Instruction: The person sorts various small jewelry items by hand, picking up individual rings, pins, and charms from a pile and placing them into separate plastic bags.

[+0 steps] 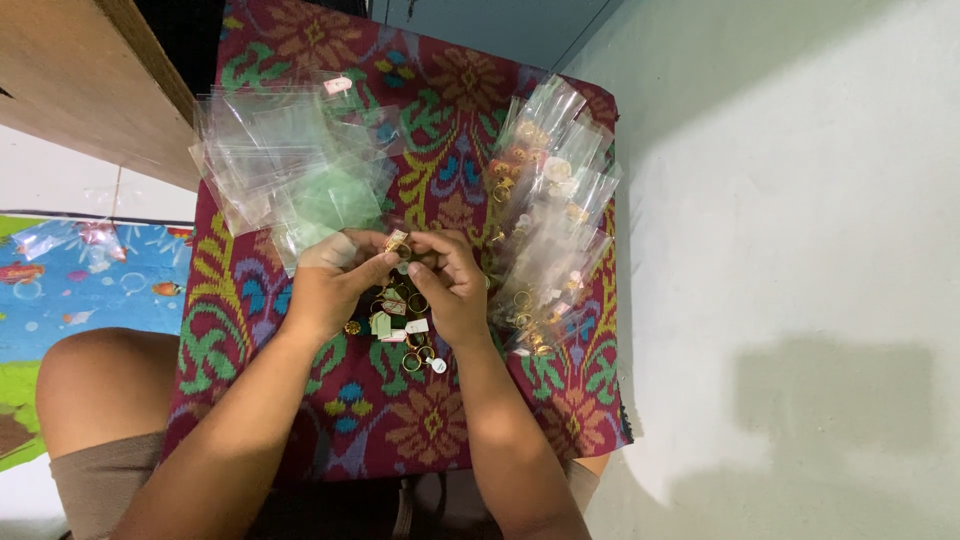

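1. My left hand (335, 280) and right hand (450, 285) meet, fingers pinched shut on a small gold ring (397, 243) with a tag.
2. It looks light, stiff, slippery — best gripped by the band.
3. More rings (405, 330) lie just below the fingers; empty bags (290, 160) beyond.

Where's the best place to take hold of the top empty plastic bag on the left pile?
Judging by its pose, pinch the top empty bag at its free edge nearest the hands, coming from the near side. The bags lie flat and overlapping on the patterned cloth, so only an exposed edge can be lifted. The left hand is nearest.
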